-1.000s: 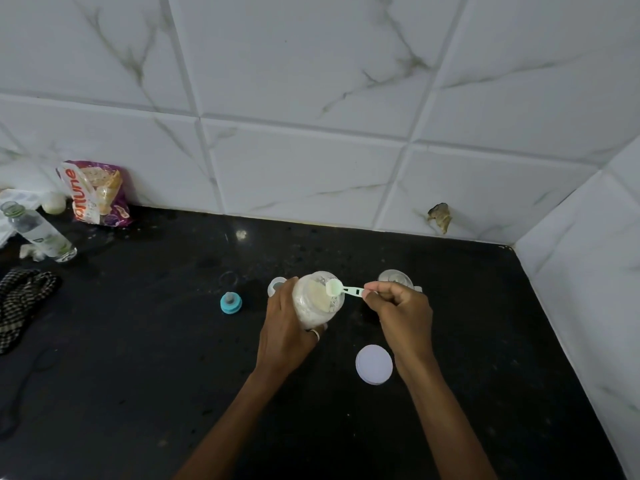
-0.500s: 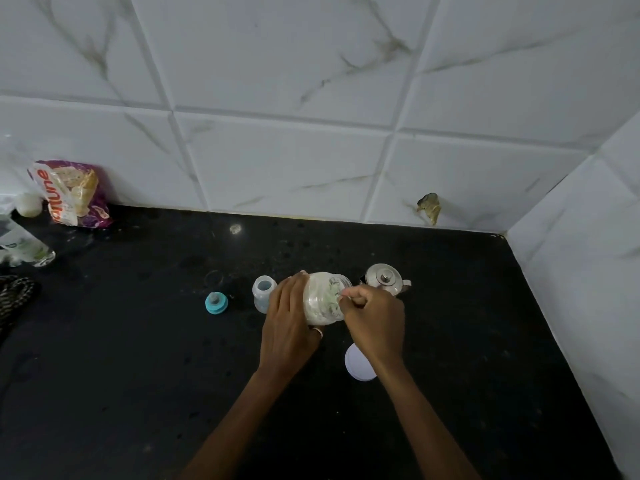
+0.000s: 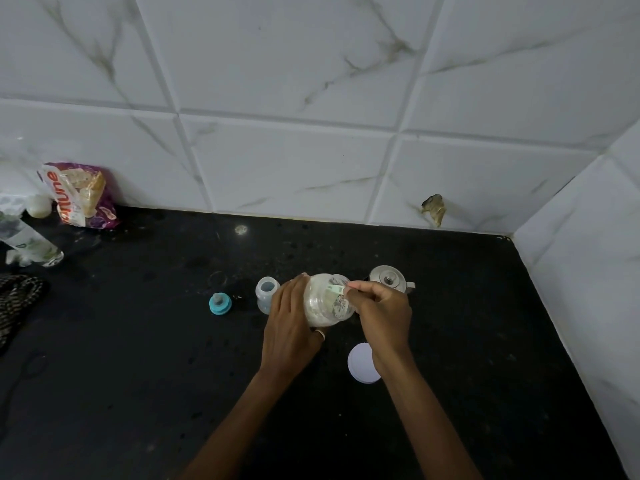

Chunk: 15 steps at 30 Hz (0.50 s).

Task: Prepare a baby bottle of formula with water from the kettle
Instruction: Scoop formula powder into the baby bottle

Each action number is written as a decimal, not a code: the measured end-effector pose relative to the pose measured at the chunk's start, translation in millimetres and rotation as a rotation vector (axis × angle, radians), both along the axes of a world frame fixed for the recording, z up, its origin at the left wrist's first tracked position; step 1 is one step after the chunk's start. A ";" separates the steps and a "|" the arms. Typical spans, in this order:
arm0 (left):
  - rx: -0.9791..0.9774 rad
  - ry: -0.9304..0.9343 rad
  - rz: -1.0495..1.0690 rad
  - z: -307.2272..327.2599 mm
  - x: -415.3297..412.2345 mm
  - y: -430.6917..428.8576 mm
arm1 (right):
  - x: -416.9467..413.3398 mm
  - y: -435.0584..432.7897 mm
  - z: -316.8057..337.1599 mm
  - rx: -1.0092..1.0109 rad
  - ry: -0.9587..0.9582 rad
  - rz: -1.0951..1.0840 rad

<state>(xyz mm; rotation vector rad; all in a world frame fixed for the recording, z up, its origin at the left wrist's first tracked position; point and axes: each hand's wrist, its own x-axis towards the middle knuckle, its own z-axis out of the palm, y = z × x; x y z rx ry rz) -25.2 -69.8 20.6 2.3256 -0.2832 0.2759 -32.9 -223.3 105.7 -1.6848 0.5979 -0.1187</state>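
A clear jar of white formula powder [image 3: 325, 301] is tilted over the black counter [image 3: 138, 341], and my left hand [image 3: 289, 320] grips its side. My right hand [image 3: 379, 311] pinches the handle of a pale green scoop [image 3: 336, 289], whose bowl is down inside the jar's mouth. An open, uncapped baby bottle [image 3: 266, 293] stands just left of my left hand. Its blue teat cap [image 3: 220, 303] lies further left. Behind my right hand sits a small steel kettle [image 3: 389, 279]. The jar's white lid [image 3: 363, 362] lies flat near my right wrist.
A purple snack packet [image 3: 81, 195] leans on the tiled wall at back left, with a clear plastic bottle [image 3: 26, 240] and a checked cloth [image 3: 19, 299] at the left edge. White tiled walls close the back and the right side.
The scoop, held over the jar's mouth a second ago, has gone down into the jar. The camera view has shifted slightly, and the baby bottle shows fully now.
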 end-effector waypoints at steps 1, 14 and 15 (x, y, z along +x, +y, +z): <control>-0.012 0.011 0.013 -1.1 0.2 -0.2 | -0.3 -1.8 -0.8 0.002 0.005 -0.012; -0.168 0.121 0.044 -7.1 9.2 -5.8 | -0.2 -19.3 -3.2 0.022 -0.001 -0.073; -0.162 0.113 0.056 -8.3 8.7 -7.4 | -0.2 -18.9 -3.9 -0.003 0.009 -0.059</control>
